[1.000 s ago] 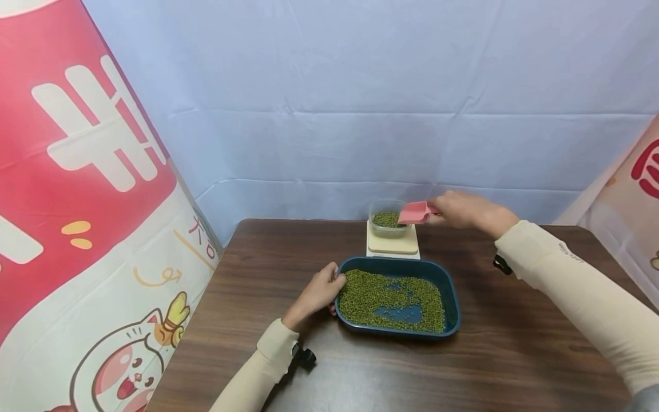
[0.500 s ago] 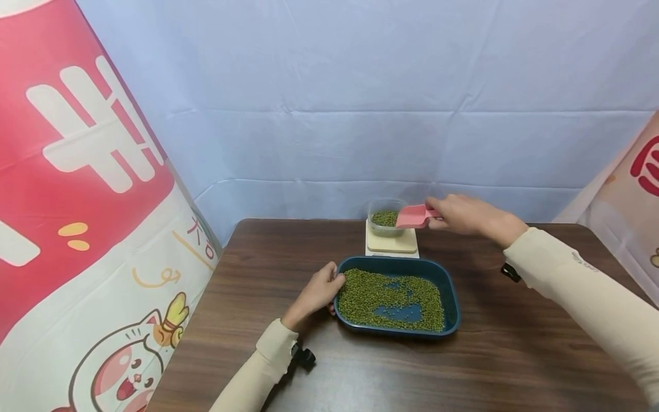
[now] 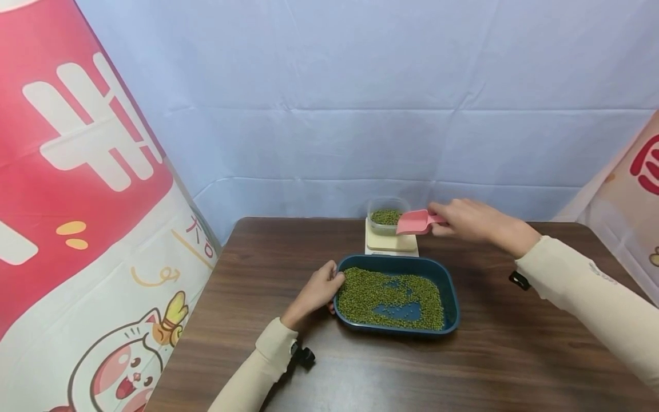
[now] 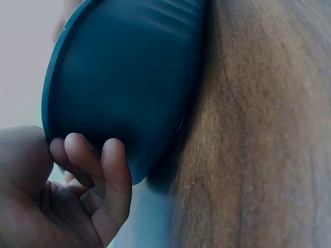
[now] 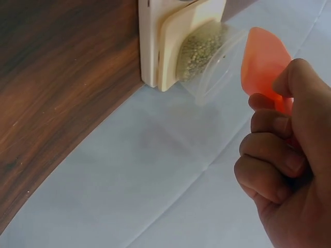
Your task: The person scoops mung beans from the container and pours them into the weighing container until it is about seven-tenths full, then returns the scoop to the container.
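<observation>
My right hand (image 3: 471, 220) grips the handle of a pink scoop (image 3: 413, 222), its blade at the right side of a clear plastic tub (image 3: 383, 228). Green beans (image 3: 386, 217) lie in that tub, which sits on a cream and white kitchen scale (image 3: 393, 242). In the right wrist view the fingers curl round the handle of the scoop (image 5: 262, 62). My left hand (image 3: 316, 289) holds the left rim of a blue tray (image 3: 451, 312), thumb on the rim. Under it, fingertips touch the outer wall of the tray (image 4: 124, 77). Beans (image 3: 370, 294) cover most of the tray's floor.
A brown wooden table (image 3: 257, 269) carries everything. Behind its far edge hangs a pale cloth (image 3: 319, 114). A printed red and white banner (image 3: 98, 189) hangs at the left, and another printed cloth (image 3: 633, 189) at the right.
My right hand has moved slightly right and nearer to me with the scoop, whose blade has drawn off a little from the tub. The left hand and the tray have stayed put.
</observation>
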Action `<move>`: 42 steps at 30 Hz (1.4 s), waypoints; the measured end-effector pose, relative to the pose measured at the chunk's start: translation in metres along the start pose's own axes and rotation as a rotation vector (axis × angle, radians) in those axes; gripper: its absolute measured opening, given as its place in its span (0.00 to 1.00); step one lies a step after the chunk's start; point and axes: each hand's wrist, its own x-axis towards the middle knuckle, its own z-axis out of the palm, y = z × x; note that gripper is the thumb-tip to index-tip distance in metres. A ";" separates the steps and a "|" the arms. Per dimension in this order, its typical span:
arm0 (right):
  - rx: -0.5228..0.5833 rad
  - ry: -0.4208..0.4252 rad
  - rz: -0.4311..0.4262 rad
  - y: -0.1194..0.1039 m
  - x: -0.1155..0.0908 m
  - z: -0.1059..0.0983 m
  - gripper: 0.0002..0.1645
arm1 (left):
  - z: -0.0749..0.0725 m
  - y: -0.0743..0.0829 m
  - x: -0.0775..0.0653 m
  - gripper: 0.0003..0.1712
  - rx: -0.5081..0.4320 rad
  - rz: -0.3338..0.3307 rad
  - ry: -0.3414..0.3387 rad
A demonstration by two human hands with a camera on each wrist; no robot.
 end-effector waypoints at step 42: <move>-0.068 0.004 -0.139 -0.051 -0.039 0.012 0.12 | 0.001 0.000 0.000 0.12 0.005 -0.002 0.002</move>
